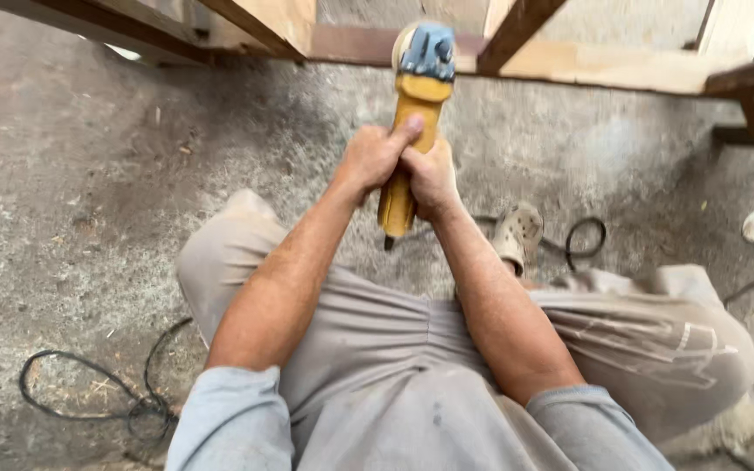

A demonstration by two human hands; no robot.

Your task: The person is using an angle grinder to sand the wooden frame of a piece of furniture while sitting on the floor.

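Tool in hand: angle grinder [414, 122]. Yellow body, long and slim, blue-grey gear head at the far end, pale disc just visible behind the head. It points away from the person, head up against the wooden frame [621, 65]. Short black cable stub sticks out of the near end, just below the fingers.

Left to right:
- Black cable [89, 388] looped on the concrete floor [71, 201], well left of and nearer than the fingers.
- Left hand [375, 157]: fingers wrapped shut around the yellow body from the left, thumb stretched forward along the top of the housing.
- Right hand [431, 179]: fingers closed around the body from the right, touching the left hand, slightly nearer the tail end. Fingertips hidden under the tool.
- Pale perforated clog [519, 234] on the floor just right of the fingers, a second black cable loop [585, 240] beside it.

Person crouches, grey trousers, knees out to both sides of the arms.
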